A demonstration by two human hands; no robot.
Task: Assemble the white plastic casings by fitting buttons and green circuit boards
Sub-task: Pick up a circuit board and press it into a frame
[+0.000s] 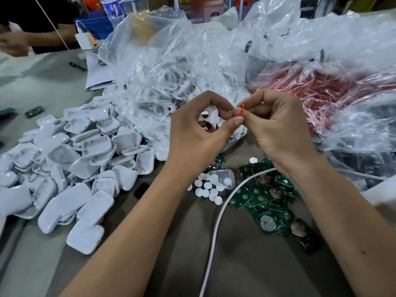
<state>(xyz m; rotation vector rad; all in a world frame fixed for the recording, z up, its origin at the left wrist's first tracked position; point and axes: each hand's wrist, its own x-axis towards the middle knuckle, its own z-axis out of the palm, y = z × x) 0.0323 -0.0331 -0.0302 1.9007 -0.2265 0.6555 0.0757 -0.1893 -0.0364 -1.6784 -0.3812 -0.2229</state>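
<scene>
My left hand curls round a white plastic casing with round openings, held above the table. My right hand pinches a small red plastic piece just right of the casing, against my left thumb tip. Below my hands lie several white round buttons, one open casing half and a heap of green circuit boards with silver discs.
A big pile of white casings covers the table's left. Crumpled clear bags hold more casings; another bag holds red parts. A white cable runs between my arms. Another person's hand is at far left.
</scene>
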